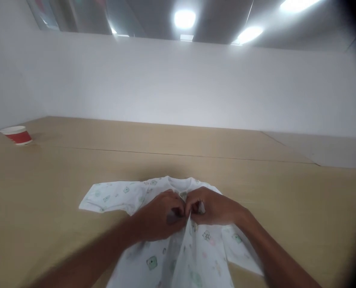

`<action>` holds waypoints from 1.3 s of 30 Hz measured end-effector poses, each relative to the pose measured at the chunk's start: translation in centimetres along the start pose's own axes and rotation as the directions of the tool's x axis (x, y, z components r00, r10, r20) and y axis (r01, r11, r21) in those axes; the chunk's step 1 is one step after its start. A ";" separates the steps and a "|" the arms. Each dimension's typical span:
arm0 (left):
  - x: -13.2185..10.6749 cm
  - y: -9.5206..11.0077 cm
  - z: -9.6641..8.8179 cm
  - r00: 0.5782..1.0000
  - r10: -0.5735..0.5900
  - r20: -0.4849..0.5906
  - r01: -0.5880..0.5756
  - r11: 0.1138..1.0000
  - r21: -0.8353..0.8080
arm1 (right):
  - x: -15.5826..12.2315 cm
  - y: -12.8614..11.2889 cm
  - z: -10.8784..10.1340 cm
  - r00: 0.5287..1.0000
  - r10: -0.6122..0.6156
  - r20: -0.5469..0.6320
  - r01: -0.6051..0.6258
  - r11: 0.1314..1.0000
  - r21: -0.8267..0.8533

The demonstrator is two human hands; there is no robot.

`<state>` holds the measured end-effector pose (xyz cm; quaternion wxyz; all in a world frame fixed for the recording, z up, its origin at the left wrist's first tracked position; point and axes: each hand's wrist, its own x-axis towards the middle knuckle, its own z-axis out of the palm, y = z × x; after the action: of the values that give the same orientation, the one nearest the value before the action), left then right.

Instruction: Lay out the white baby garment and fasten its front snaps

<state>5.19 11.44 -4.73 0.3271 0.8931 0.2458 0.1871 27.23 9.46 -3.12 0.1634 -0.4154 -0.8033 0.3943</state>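
Note:
A white baby shirt (152,262) printed with small green animal faces lies face up, its neckline away from me and both sleeves spread out. My left hand (163,214) is closed on the front of it, just below the collar. Right beside it, my right hand (206,206) pinches the cloth too, the fingers of both hands meeting at the front opening. Between them the fabric is drawn up into a raised fold that runs toward me. Whatever lies under the fingertips is hidden, and the lower part of the shirt runs out of view.
The shirt rests on a light wooden table (286,200) with a seam across its far part. A red and white paper cup (19,136) stands at the far left. Behind the table rises a pale wall (178,84).

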 end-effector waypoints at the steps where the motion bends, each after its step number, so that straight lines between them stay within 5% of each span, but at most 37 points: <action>1: 0.0 -0.1 0.1 1.000 -0.002 -0.007 0.002 1.000 -0.005 | 0.0 0.1 -0.1 1.000 0.019 0.000 -0.019 1.000 0.006; 11: 0.0 -0.5 -0.4 0.999 0.030 0.025 -0.029 0.999 -0.022 | 0.1 0.0 0.8 0.998 0.055 -0.038 -0.053 0.998 0.035; 17: 0.2 -1.6 -1.0 0.982 -0.182 0.042 0.186 0.933 -0.309 | 1.0 -0.1 1.6 0.985 0.068 -0.160 -0.070 0.998 -0.005; 24: 0.4 -3.0 -1.3 0.965 -0.243 0.100 0.261 0.847 -0.463 | 1.4 -1.1 2.4 0.960 0.027 -0.277 -0.037 0.999 -0.033; 32: 0.5 -1.7 -0.8 0.917 -0.397 0.036 0.371 0.816 -0.443 | 1.5 -0.6 2.9 0.948 0.062 -0.313 -0.073 0.997 -0.022; 39: 0.4 -1.9 -0.4 0.914 -0.406 0.016 0.370 0.816 -0.444 | 1.2 -0.8 2.7 0.961 0.039 -0.272 -0.024 0.998 0.057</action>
<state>4.66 13.13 -5.67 0.5406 0.7190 0.3870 0.2023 24.49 8.78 -4.35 0.2773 -0.4740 -0.7555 0.3572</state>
